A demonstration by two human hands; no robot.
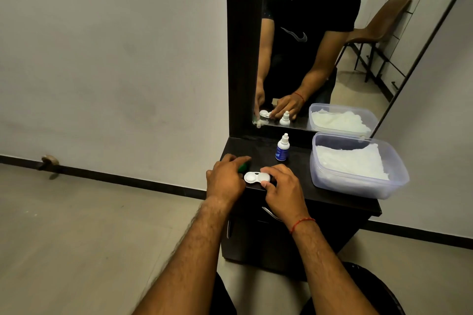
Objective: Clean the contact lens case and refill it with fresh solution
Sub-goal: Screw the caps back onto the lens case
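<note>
A white contact lens case [255, 177] lies on the dark cabinet top [302, 181], near its front edge. Its left well is uncovered. My right hand [282, 186] pinches the right side of the case with curled fingers. My left hand [226, 178] sits just left of the case and grips a green cap [242, 168], which pokes out between its fingers. A small white solution bottle [282, 148] with a blue label stands upright behind the case, cap on.
A clear plastic tub [399, 176] holding white tissue [350, 162] stands on the cabinet's right side. A mirror [320, 46] rises behind and reflects a person, a chair and the tub. The cabinet's left edge drops to the floor [89, 225].
</note>
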